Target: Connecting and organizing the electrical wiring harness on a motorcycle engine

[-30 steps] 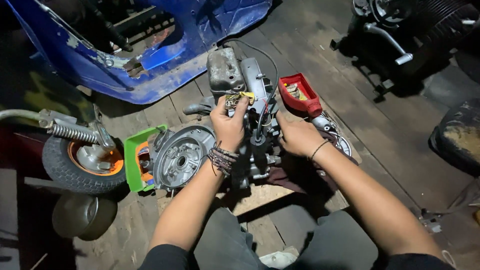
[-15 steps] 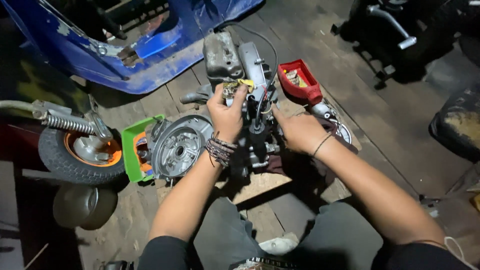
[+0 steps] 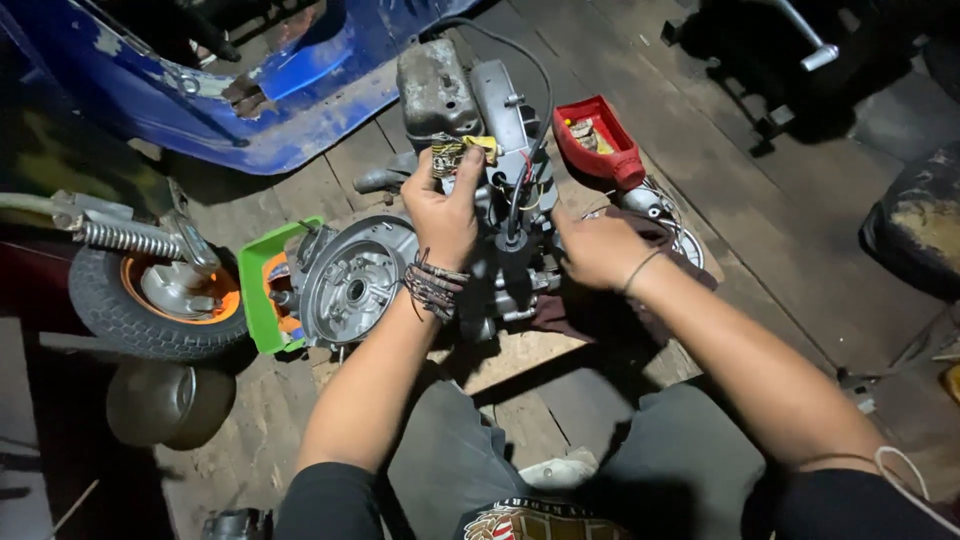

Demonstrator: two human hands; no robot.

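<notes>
two hands work on a small grey engine on the wooden floor.

the left hand (image 3: 443, 215) pinches a yellow clip (image 3: 468, 150) with wires on top of the engine (image 3: 480, 190). the right hand (image 3: 598, 250) rests curled on the engine's right side; what it grips i cannot tell. the engine lies long-ways, pointing away from the person, right between both hands. a red tub (image 3: 598, 140) with small bits inside sits just right of it. a green tray (image 3: 262, 290) sits left, by the round cover (image 3: 355, 285) and a wheel (image 3: 160, 300).

Dull grey cast-metal engine (image 3: 400, 270), glossy red plastic tray (image 3: 600, 150), rough wooden floorboards (image 3: 760, 230).
</notes>
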